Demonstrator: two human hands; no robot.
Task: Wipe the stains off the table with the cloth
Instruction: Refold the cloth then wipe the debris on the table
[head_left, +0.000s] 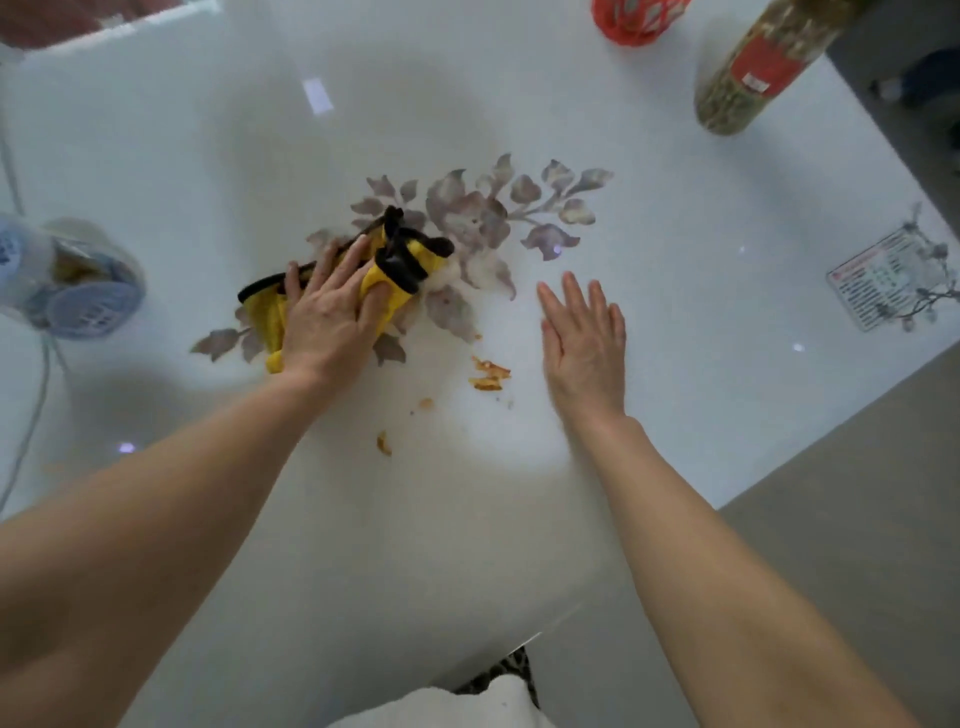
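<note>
A crumpled yellow cloth with black trim lies on the glossy white table, over a grey-purple leaf print. My left hand presses flat on top of the cloth, fingers spread across it. Orange-brown stains sit on the table just right of and below the cloth, with smaller smears nearer to me. My right hand rests flat and open on the table, right of the stains, holding nothing.
A tall jar with a red label and a red object stand at the far right. A clear container with a blue lid lies at the left. A printed card lies near the right edge.
</note>
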